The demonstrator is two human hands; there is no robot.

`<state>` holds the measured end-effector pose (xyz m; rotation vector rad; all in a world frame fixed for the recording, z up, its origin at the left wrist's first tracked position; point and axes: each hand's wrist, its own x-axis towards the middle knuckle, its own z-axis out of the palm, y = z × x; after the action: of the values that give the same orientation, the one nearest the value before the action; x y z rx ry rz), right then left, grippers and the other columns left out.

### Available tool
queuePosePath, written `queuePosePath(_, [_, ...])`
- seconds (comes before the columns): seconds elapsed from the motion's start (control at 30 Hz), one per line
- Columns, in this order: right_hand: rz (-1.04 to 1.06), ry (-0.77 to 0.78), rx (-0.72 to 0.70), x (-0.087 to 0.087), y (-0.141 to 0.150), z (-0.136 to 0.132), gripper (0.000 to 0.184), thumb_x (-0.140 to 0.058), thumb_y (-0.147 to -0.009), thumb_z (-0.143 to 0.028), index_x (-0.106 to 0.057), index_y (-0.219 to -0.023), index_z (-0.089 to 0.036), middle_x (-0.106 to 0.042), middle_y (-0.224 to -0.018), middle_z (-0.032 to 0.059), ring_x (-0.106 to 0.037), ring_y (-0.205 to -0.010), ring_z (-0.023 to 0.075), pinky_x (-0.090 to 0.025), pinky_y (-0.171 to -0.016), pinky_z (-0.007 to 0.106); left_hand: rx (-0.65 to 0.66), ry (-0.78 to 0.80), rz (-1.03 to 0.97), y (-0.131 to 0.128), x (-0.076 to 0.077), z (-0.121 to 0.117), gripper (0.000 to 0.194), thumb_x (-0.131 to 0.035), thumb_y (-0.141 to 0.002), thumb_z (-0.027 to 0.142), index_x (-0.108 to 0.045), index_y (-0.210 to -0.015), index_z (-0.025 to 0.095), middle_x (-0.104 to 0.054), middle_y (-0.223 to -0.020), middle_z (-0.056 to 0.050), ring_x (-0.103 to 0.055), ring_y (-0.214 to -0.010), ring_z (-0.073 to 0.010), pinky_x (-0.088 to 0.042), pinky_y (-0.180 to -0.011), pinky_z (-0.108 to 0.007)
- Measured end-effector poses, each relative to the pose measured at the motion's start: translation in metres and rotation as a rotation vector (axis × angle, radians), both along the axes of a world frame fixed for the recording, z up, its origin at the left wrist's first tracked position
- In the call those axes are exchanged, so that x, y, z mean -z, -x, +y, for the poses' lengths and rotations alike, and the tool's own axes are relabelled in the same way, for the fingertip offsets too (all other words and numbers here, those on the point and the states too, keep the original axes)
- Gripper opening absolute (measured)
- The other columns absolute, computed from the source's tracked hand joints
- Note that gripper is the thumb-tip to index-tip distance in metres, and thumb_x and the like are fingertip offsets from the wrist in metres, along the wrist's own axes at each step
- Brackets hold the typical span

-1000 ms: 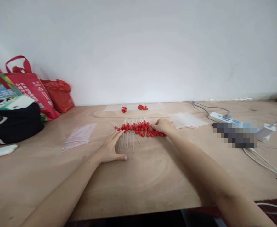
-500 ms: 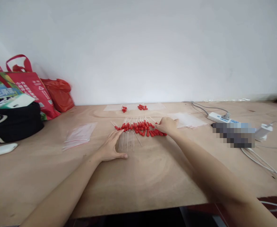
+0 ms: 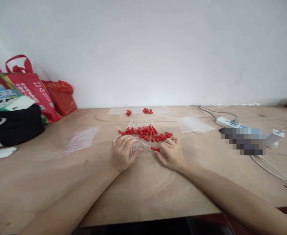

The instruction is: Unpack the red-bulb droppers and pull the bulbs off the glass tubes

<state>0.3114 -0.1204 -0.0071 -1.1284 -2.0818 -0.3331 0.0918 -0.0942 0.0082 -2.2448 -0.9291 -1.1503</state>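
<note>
Your right fingers (image 3: 165, 148): pinched around a red-bulbed dropper (image 3: 153, 148); left fingers (image 3: 127, 142): half-curled (hold unclear); wooden tabletop (image 3: 148, 192); pale wall (image 3: 158, 58).

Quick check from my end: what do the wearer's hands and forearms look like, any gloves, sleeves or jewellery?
The left hand and right hand are both ungloved, with no ring visible. Both wrists and forearms show bare: no sleeve, watch, bracelet or cable appears on either.

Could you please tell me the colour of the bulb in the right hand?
The bulb is red; the head view shows it best.
</note>
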Motion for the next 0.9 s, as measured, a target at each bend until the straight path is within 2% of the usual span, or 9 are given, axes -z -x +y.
queuePosePath(0.1, [-0.001, -0.008, 0.018, 0.002, 0.000, 0.006, 0.009, -0.050, -0.075, -0.025, -0.056, -0.073, -0.018, -0.059, -0.063, 0.0000, -0.047, -0.071, 0.0141, -0.023, -0.079, 0.035, -0.052, -0.051, -0.116, 0.000, 0.000, 0.002, 0.027, -0.061, -0.071, 0.037, -0.049, -0.085, 0.018, -0.062, -0.088, -0.008, -0.055, -0.091, -0.0221, -0.034, -0.086, -0.040])
queuePosePath(0.23, [-0.029, -0.018, -0.009, 0.003, 0.004, 0.008, 0.010, -0.050, -0.075, -0.026, -0.055, -0.071, -0.018, -0.059, -0.064, -0.0003, -0.046, -0.072, 0.0140, -0.023, -0.080, 0.035, -0.018, -0.078, 0.069, -0.004, 0.000, 0.002, 0.018, -0.057, -0.075, 0.034, -0.055, -0.087, 0.021, -0.064, -0.093, -0.005, -0.055, -0.095, -0.0219, -0.026, -0.092, -0.044])
queuePosePath(0.33, [-0.053, -0.029, -0.042, 0.003, 0.009, 0.006, 0.011, -0.049, -0.077, -0.026, -0.057, -0.074, -0.018, -0.059, -0.066, -0.0001, -0.046, -0.073, 0.0139, -0.023, -0.081, 0.035, 0.029, -0.046, 0.170, -0.008, 0.001, -0.003, 0.005, -0.054, -0.079, 0.025, -0.059, -0.081, 0.025, -0.066, -0.079, 0.003, -0.057, -0.090, -0.0179, -0.017, -0.097, -0.046])
queuePosePath(0.4, [-0.043, -0.026, -0.053, 0.002, 0.012, 0.005, 0.013, -0.049, -0.078, -0.027, -0.059, -0.082, -0.019, -0.061, -0.073, 0.0002, -0.047, -0.075, 0.0141, -0.023, -0.082, 0.035, 0.038, 0.001, 0.197, -0.010, 0.001, -0.005, 0.008, -0.052, -0.081, 0.022, -0.059, -0.077, 0.026, -0.065, -0.071, 0.005, -0.058, -0.085, -0.0161, -0.014, -0.098, -0.047])
queuePosePath(0.5, [-0.035, -0.031, -0.072, 0.002, 0.013, 0.005, 0.019, -0.050, -0.080, -0.033, -0.060, -0.092, -0.024, -0.063, -0.080, -0.0003, -0.048, -0.078, 0.0139, -0.022, -0.083, 0.036, 0.033, 0.072, 0.225, -0.010, 0.000, -0.006, 0.010, -0.051, -0.082, 0.023, -0.060, -0.078, 0.026, -0.066, -0.072, 0.005, -0.059, -0.083, -0.0159, -0.012, -0.098, -0.049])
queuePosePath(0.6, [-0.049, -0.060, -0.066, 0.003, 0.014, 0.006, 0.016, -0.050, -0.081, -0.035, -0.064, -0.086, -0.028, -0.062, -0.073, -0.0013, -0.048, -0.075, 0.0130, -0.022, -0.083, 0.036, 0.038, 0.112, 0.253, -0.009, 0.001, -0.006, 0.014, -0.048, -0.083, 0.025, -0.060, -0.076, 0.025, -0.065, -0.069, 0.004, -0.059, -0.082, -0.0154, -0.014, -0.097, -0.048])
queuePosePath(0.7, [-0.080, -0.093, -0.058, 0.002, 0.014, 0.004, 0.017, -0.050, -0.081, -0.034, -0.065, -0.078, -0.025, -0.058, -0.063, -0.0011, -0.045, -0.071, 0.0125, -0.022, -0.083, 0.036, 0.045, 0.109, 0.254, -0.006, 0.001, -0.007, 0.017, -0.047, -0.084, 0.022, -0.060, -0.073, 0.024, -0.063, -0.063, 0.004, -0.059, -0.078, -0.0140, -0.016, -0.095, -0.045])
queuePosePath(0.9, [-0.122, -0.111, -0.106, -0.003, 0.013, -0.001, 0.022, -0.046, -0.082, -0.030, -0.062, -0.069, -0.022, -0.053, -0.058, -0.0017, -0.043, -0.069, 0.0120, -0.022, -0.085, 0.037, 0.070, 0.095, 0.260, -0.004, -0.001, -0.011, 0.021, -0.042, -0.085, 0.020, -0.058, -0.071, 0.023, -0.062, -0.059, 0.005, -0.059, -0.077, -0.0135, -0.017, -0.092, -0.044])
